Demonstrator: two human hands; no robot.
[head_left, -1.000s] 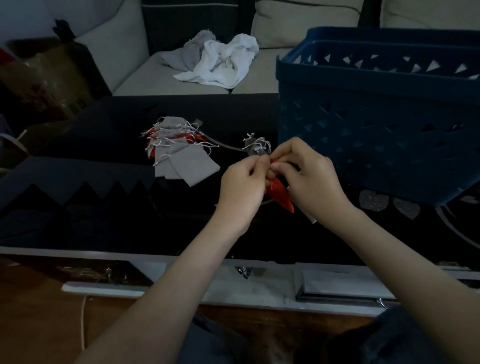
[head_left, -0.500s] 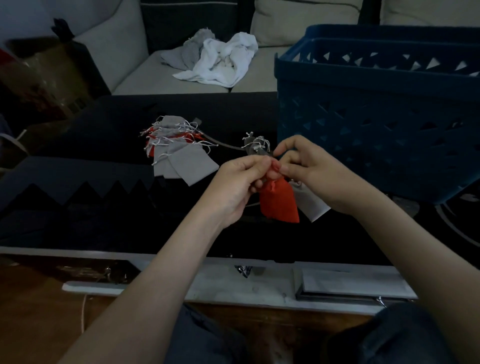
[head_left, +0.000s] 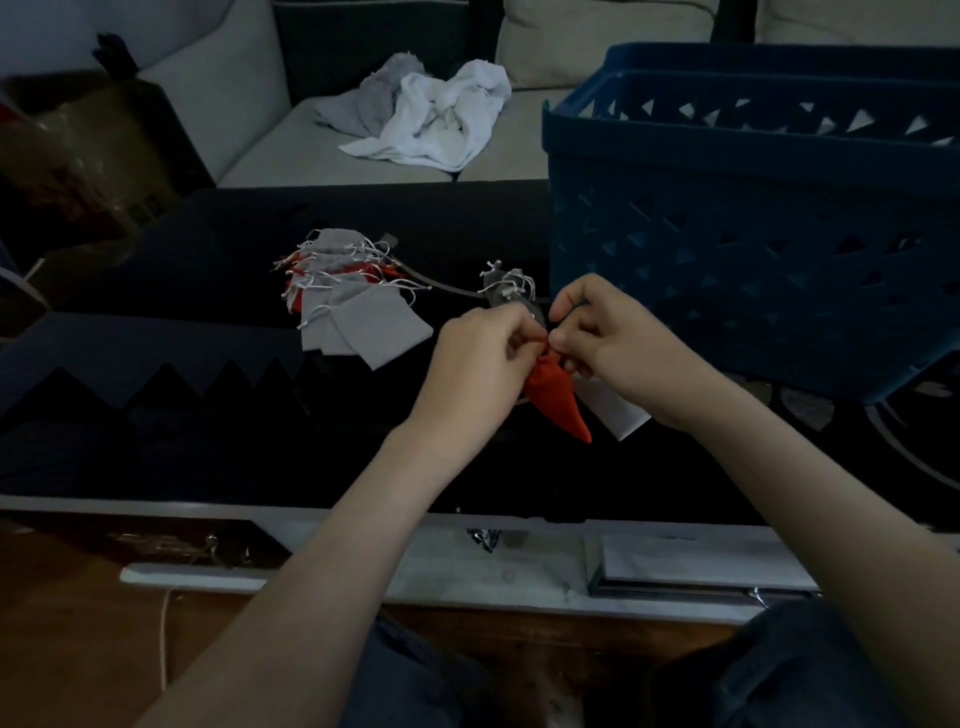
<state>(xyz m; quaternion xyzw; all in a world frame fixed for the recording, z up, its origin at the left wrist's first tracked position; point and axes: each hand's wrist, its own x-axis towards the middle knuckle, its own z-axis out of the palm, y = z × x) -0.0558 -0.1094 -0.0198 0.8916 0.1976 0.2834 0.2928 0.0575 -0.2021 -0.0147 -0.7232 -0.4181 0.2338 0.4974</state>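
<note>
A: Where do we locate the red pouch (head_left: 558, 400)?

B: Above the surface (head_left: 208, 441), toward its front edge, near the blue basket (head_left: 727, 234). Our left hand (head_left: 478, 364) and right hand (head_left: 623, 353) pinch its gathered neck, fingers curled.

the mouth of the red pouch (head_left: 558, 400) is hidden between the fingertips of the left hand (head_left: 480, 364) and the right hand (head_left: 623, 353), which pinch it; whether a string is in the pinch is too small to tell. a pale flat piece (head_left: 623, 415) lies mostly covered by the right wrist and the red pouch, so what it is cannot be told. a small grey pouch (head_left: 506, 286) behind the hands is partly covered by the fingers. in the pile of pouches (head_left: 358, 312), the red ones are nearly buried under grey ones; their number is unclear. the blue basket (head_left: 753, 234) is cut off by the right edge, its inside out of view.
</note>
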